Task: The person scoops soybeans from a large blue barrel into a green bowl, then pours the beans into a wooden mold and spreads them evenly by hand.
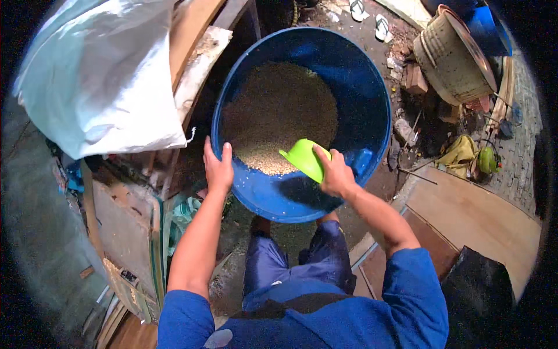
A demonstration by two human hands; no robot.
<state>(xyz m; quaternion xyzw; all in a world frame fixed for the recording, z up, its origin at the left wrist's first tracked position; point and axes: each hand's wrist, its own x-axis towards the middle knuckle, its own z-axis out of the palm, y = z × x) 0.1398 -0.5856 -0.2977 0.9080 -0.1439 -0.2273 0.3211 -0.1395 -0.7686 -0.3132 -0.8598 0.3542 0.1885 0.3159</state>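
A large blue barrel (273, 193) stands in front of my legs, its round mouth facing up. Inside lies a heap of pale tan grain or pellets (282, 116), too fine to name exactly. My left hand (218, 173) grips the barrel's near left rim, thumb on the inner side and fingers outside. In my right hand (338, 175) is a bright green plastic bowl (307, 160), tilted, at the near edge of the heap. My right fingers wrap around its right side. How full the bowl is cannot be seen.
At the upper left, a white sack (128, 110) rests by wooden planks (195, 70). A rusty drum (450, 58) and bricks (415, 79) stand at the upper right. Flat boards (476, 215) lie on the right, near a yellow cloth (458, 156). Flip-flops (381, 28) lie beyond the barrel.
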